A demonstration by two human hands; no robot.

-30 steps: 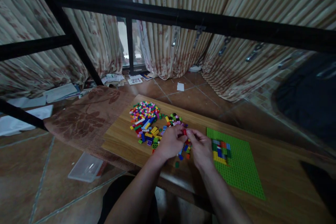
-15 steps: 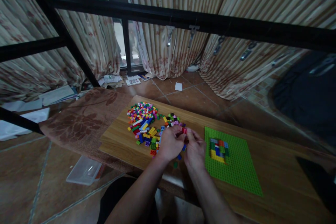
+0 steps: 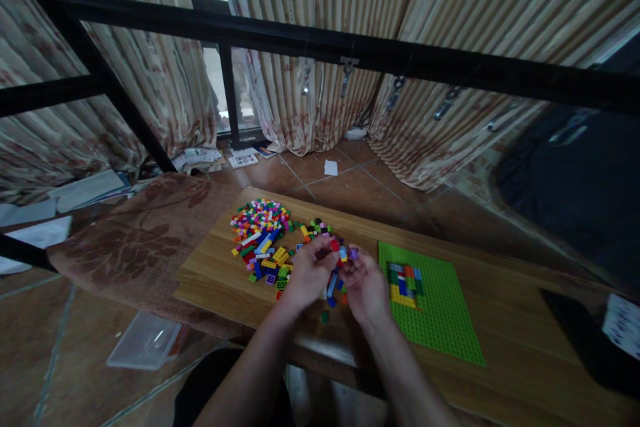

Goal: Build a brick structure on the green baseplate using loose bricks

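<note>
Above the wooden board, my left hand has its fingers closed on a small red toy brick at the fingertips. Close beside it, my right hand pinches a purple brick. Between the two hands shows a light blue and yellow piece; which hand bears it I cannot tell. Blue bricks lie under the hands, partly hidden. Right of my right hand is a green baseplate, with a flat multicoloured block of bricks on it.
Loose bricks are heaped on the board, left of my hands. A black object lies at the board's right end. A clear plastic box stands on the floor at lower left. A dark metal frame crosses in front of curtains.
My hands have parted slightly, and the purple and light blue pieces now show between them. The head view has swung a little to the right.
</note>
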